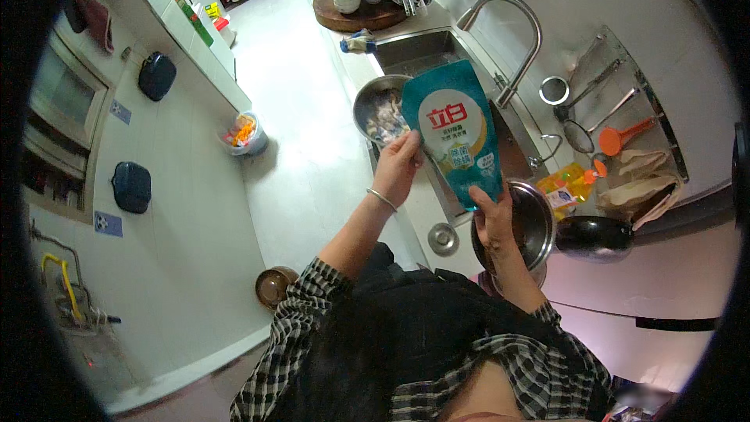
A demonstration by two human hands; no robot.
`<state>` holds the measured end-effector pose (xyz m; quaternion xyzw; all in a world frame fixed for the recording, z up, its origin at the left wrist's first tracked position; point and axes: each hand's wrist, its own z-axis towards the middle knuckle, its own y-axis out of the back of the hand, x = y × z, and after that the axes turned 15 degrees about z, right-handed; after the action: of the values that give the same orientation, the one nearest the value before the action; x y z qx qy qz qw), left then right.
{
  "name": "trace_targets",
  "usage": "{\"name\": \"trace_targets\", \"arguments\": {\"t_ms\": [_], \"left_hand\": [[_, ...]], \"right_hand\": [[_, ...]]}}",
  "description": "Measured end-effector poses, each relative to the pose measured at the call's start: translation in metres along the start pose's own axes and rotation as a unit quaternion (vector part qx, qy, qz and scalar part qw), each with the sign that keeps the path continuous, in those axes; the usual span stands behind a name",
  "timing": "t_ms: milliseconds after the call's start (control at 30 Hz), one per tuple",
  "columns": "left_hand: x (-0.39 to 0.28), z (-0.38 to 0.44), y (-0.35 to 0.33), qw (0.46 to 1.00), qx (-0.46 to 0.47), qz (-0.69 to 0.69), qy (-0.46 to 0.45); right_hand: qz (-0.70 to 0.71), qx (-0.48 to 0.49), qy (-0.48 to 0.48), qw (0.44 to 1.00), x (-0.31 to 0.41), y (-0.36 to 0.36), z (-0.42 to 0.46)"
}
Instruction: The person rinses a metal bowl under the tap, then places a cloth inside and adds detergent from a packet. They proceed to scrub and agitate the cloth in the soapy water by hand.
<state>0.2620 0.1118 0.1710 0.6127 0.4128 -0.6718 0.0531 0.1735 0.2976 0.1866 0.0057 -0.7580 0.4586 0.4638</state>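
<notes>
A teal Liby refill pouch (454, 129) is held between both hands over the near part of the steel sink (419, 47). My left hand (401, 161) pinches its left edge. At the pouch's lower right corner, my right hand (494, 211) has its thumb on the front. Behind the left hand, a steel bowl (364, 106) with pale, mixed contents that I cannot make out stands at the sink's left side, partly covered by the pouch. A wide steel pot (542, 217) lies beneath the right hand. On the counter, a small round metal lid (443, 240) sits below the pouch.
The curved faucet (536, 29) rises behind the sink. Bowls and cutlery stand on a round wooden board (375, 16) at the far end. A yellow detergent bottle (565, 187), a black wok (595, 238) and hanging strainers (577, 136) are at right. A waste bin (253, 143) stands on the floor.
</notes>
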Motion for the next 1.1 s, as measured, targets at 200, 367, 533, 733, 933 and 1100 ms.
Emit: {"name": "trace_targets", "arguments": {"t_ms": [200,367,533,733,933,1100], "left_hand": [[0.032,0.073,0.044,0.991,0.076,-0.046,0.1],[0.047,0.115,0.068,0.973,0.115,-0.052,0.195],[0.059,0.127,0.086,0.947,0.128,-0.082,0.282],[0.065,0.142,0.097,0.928,0.173,-0.124,0.306],[0.055,0.144,0.098,0.925,0.19,-0.147,0.295],[0.048,0.145,0.102,0.929,0.186,-0.141,0.286]], "right_hand": [[-0.067,-0.075,0.053,0.993,-0.027,-0.023,0.046],[-0.097,-0.152,0.057,0.982,-0.052,-0.025,0.079],[-0.17,-0.189,0.055,0.966,-0.059,-0.04,0.098],[-0.197,-0.229,0.065,0.951,-0.066,-0.056,0.103],[-0.202,-0.232,0.102,0.946,-0.071,-0.067,0.107],[-0.214,-0.226,0.089,0.946,-0.074,-0.067,0.107]]}}
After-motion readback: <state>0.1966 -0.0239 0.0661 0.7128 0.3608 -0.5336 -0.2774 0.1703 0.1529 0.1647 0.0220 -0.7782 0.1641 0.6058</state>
